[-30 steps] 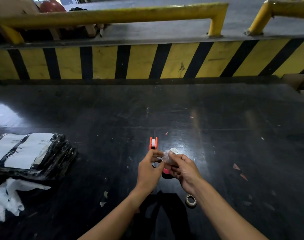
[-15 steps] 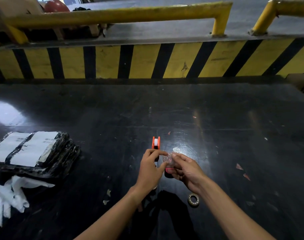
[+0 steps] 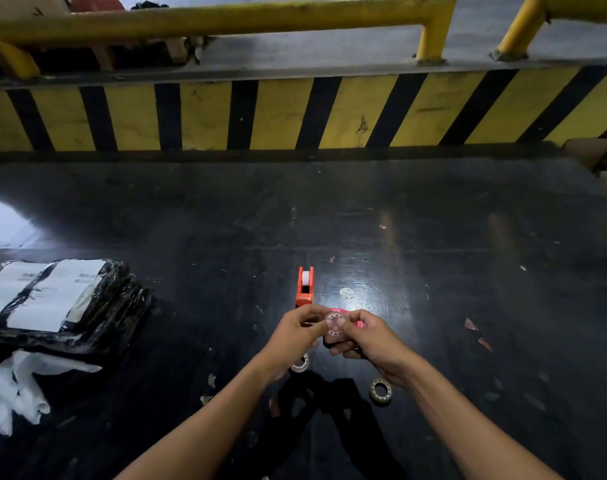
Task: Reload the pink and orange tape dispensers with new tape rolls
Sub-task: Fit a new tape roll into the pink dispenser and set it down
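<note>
Head view: your left hand [image 3: 297,332] and right hand [image 3: 366,337] now pinch the tape roll [image 3: 335,323] flat-on against the pink dispenser [image 3: 355,322], lower than a second ago, so seating looks close. The orange dispenser [image 3: 305,287] stands loaded just beyond, mid-tabletop [image 3: 468,237].

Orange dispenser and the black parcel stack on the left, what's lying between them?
Nothing: the head view shows bare dark table between the orange dispenser and the parcel stack.

The tape roll [image 3: 335,323] now faces the camera flat, pinched between both hands.
</note>
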Tool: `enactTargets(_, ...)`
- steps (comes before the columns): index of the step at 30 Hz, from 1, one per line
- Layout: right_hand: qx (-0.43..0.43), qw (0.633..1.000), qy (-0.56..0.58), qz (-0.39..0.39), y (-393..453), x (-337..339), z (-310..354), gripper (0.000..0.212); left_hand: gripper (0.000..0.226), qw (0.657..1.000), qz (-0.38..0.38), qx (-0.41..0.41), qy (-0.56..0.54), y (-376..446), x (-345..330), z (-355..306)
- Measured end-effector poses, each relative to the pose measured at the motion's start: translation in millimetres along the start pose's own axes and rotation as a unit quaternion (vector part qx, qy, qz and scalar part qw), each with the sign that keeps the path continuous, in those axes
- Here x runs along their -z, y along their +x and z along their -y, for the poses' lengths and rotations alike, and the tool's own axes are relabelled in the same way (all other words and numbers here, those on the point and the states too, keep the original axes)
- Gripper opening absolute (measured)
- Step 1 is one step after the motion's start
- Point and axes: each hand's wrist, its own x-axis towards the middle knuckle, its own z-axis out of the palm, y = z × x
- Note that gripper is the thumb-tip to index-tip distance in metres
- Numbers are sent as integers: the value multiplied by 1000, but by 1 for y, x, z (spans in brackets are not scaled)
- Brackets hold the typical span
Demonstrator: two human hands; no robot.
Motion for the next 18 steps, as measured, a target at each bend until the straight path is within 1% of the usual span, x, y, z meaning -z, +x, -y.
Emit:
enactTargets(3, 17, 999, -41, -12, -1, 3, -1, 7, 26, 1000, -2, 14, -10, 2, 0, 3)
enactTargets(5, 32, 997, -73, -19, -1, 8, -3, 4, 26, 1000, 0, 17, 3, 3, 0, 6)
enactTargets(10, 32, 995, -92, -4, 3, 19, -10, 9, 31, 999, 33, 30, 12, 8, 1, 16)
enactTargets(13, 37, 994, -105, -9, 9, 25, -15, 15, 30, 999, 39, 31, 16, 13, 0, 21)
enactTargets(15, 53, 990, -127, -37, 17, 31, -17, 19, 34, 999, 29, 26, 36, 19, -3, 22)
enactTargets(18, 95, 967, -207, -115, 34, 42, -20, 22, 39, 991, -20, -11, 130, 32, -6, 29)
